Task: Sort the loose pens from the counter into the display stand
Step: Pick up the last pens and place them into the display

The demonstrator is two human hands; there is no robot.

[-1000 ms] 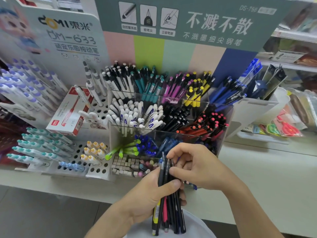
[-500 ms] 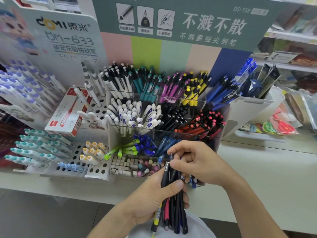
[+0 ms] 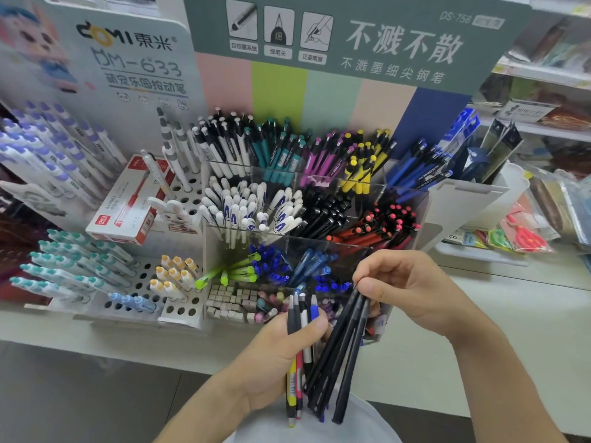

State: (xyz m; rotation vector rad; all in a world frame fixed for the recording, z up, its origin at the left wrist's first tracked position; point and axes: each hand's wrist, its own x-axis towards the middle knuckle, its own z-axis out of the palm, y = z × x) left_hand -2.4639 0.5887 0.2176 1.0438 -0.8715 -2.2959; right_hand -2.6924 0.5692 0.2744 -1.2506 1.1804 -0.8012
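- Change since the earlier frames: the right hand (image 3: pixel 412 289) has drawn several black pens (image 3: pixel 343 353) out of the bundle, fanning them to the right; before, all the pens sat in one tight bunch.
- Left hand (image 3: pixel 275 356), lower centre: grips the remaining mixed pens (image 3: pixel 299 356), yellow, pink, white, blue and dark, upright in its fist.
- Right hand, right of centre: pinches the upper ends of the black pens between thumb and fingertips.
- Progress: judged midway; no pen in hand is placed yet, and both lots await compartments.
- Display stand (image 3: pixel 399 199), centre: clear compartments already crowded; a black-pen compartment (image 3: pixel 326 212) in the middle row looks the likely match.
- Surroundings: white pegboard rack (image 3: pixel 140 282) and red box (image 3: pixel 131 203) at left; white worktop (image 3: pixel 511 330) at right.
- Obstruction: packed front compartments lie between the hands and the middle row.
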